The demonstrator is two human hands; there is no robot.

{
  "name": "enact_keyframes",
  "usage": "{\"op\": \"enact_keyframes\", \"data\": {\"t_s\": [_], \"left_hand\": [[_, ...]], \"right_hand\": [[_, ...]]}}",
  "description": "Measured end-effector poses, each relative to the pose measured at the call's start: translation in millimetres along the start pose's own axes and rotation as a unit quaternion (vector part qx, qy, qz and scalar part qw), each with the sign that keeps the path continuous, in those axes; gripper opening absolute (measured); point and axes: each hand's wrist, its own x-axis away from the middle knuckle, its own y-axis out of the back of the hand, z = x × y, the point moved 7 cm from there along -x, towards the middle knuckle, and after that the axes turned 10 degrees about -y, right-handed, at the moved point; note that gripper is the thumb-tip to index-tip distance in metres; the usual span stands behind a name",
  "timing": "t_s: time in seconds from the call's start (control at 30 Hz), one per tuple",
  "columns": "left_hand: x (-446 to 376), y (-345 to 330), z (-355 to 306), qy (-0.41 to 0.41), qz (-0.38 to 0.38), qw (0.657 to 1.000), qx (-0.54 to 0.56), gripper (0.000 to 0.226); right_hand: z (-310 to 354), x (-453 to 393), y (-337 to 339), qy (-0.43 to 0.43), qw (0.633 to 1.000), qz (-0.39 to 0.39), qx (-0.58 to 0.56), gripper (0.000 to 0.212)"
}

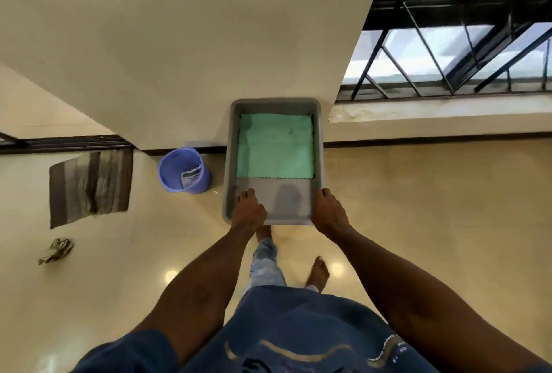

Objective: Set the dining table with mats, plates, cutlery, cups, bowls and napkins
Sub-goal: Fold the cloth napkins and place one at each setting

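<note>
I carry a grey plastic tub (274, 208) in front of me above the floor. A folded green cloth (276, 150) lies flat in its far half; the near half shows bare grey bottom. My left hand (248, 208) grips the near left corner of the rim, thumb inside the tub. My right hand (328, 211) grips the near right corner the same way. No dining table is in view.
A blue plastic bin (183, 170) stands on the glossy cream floor by a white wall. A striped brown mat (91, 186) and a crumpled rag (56, 250) lie to the left. A barred window (454, 32) is at upper right. My bare feet (319, 271) are below the tub.
</note>
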Motion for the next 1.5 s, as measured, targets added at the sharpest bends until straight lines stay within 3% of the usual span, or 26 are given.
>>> {"op": "enact_keyframes", "data": {"t_s": [0.23,0.57,0.77,0.97,1.17,1.33,1.5], "left_hand": [[-105.2,10.4,41.9,-0.024,0.072,0.996,-0.046,0.033],[-200.7,-36.0,67.7,-0.197,0.14,0.958,-0.154,0.031],[-231.2,-61.5,76.9,-0.26,0.187,0.922,-0.215,0.031],[-241.3,-62.9,80.2,-0.292,0.179,0.911,-0.231,0.026],[-245.3,-52.1,77.7,-0.27,0.136,0.942,-0.147,0.019],[-241.5,-1.3,51.9,-0.165,0.023,0.986,-0.006,0.018],[-237.4,49.4,9.0,-0.158,-0.029,0.982,0.102,0.032]], "right_hand": [[40.6,-77.3,-19.9,-0.088,0.994,0.056,-0.025,0.041],[56.6,-173.5,-69.9,-0.062,0.995,0.054,0.047,0.032],[53.2,-206.2,-89.9,-0.04,0.997,0.044,0.04,0.031],[63.1,-215.8,-96.0,-0.053,0.996,0.059,0.032,0.039],[65.8,-209.5,-97.3,-0.066,0.994,0.077,0.041,0.037],[88.9,-204.2,-69.7,-0.055,0.998,0.007,0.009,0.045],[118.7,-211.3,-14.5,-0.052,0.996,-0.074,-0.013,0.057]]}}
